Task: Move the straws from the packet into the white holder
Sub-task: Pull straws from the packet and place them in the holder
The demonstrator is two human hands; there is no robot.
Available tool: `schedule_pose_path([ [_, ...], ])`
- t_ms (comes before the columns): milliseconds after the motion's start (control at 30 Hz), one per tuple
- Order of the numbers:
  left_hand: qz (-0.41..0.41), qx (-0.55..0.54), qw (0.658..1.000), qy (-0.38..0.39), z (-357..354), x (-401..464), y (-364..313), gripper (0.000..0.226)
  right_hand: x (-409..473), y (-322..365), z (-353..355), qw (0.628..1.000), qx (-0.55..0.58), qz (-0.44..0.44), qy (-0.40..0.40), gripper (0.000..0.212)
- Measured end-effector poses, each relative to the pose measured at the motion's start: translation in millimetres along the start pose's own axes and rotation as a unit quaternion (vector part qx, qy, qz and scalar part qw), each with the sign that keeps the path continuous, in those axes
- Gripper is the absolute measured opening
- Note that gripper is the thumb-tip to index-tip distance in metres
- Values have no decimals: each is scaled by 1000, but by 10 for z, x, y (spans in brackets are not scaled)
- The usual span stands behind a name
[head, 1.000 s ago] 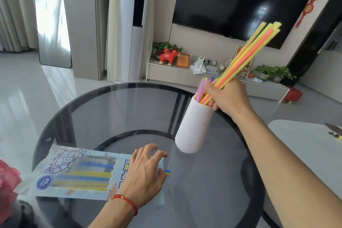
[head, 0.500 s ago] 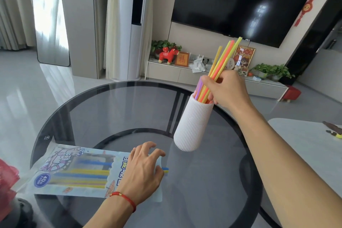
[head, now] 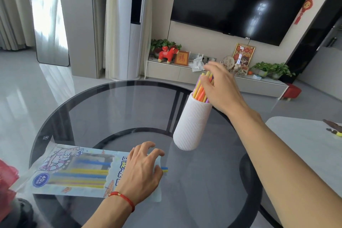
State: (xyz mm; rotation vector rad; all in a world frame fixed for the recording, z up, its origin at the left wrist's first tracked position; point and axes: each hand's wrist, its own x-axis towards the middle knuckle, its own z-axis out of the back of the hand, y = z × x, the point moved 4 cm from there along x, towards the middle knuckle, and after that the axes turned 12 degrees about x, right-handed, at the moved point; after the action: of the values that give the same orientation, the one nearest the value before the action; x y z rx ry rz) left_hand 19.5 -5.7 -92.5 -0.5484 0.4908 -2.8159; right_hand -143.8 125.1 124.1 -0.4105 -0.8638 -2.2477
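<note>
Yellow and orange straws now sunk deep in white holder, right hand fingers loosened above, left hand still spread on packet.

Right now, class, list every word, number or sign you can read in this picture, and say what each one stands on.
"40": in the blue circle on the straw packet.
"®": small mark on the glass table, near its left rim.
"福": on the small framed plaque on the TV cabinet.
Large blue characters on the packet: partly under the left hand, too blurred to read.
Framed picture: too small to read.
</note>
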Motion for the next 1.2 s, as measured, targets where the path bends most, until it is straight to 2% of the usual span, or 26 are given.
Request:
schedule_pose_path([
  [167, -5, -4, 1000, -4, 15, 3, -8, 29, -37, -26, -11, 999, 5, 10, -30, 51],
  [300, -24, 13, 1000, -2, 105, 7, -45, 33, -48, -66, -123, 996, -82, 9, 41, 52],
  [367, -50, 53, 997, -24, 187, 13, -45, 41, -75, -55, -98, 998, -54, 25, 13, 52],
  [467, -68, 116, 991, -26, 270, 11, 16, 63, -196, 8, 65, 987, 2, 104, -123, 40],
  [533, -52, 158, 985, 52, 237, -17, 102, 94, -417, 54, 131, 957, 22, 189, -221, 24],
  [600, -39, 200, 968, 148, 170, -66, 189, 128, -717, 3, 57, 943, 45, 225, -242, 19],
  [633, -43, 213, 958, 185, 146, -94, 212, 139, -883, -77, -31, 949, 50, 213, -228, 20],
  [700, -67, 228, 945, 224, 112, -138, 226, 149, -1220, -310, -293, 976, 66, 131, -160, 24],
  [767, -91, 229, 939, 240, 115, -149, 206, 147, -1516, -571, -583, 991, 108, 8, -72, 21],
  [833, -103, 220, 945, 219, 158, -134, 183, 136, -1724, -743, -818, 986, 138, -88, -13, 21],
  [900, -112, 231, 952, 170, 221, -98, 146, 120, -1820, -801, -1033, 969, 180, -160, 54, 27],
  [967, -125, 258, 947, 143, 254, -69, 85, 106, -1855, -757, -1204, 957, 191, -188, 113, 30],
  [1067, -141, 284, 937, 145, 273, -82, -35, 95, -1834, -620, -1373, 939, 228, -215, 140, 30],
  [1133, -152, 306, 930, 137, 295, -104, -132, 89, -1845, -529, -1459, 894, 325, -268, 152, 33],
  [1200, -175, 335, 922, 87, 355, -113, -259, 76, -1891, -452, -1516, 848, 406, -289, 180, 39],
])
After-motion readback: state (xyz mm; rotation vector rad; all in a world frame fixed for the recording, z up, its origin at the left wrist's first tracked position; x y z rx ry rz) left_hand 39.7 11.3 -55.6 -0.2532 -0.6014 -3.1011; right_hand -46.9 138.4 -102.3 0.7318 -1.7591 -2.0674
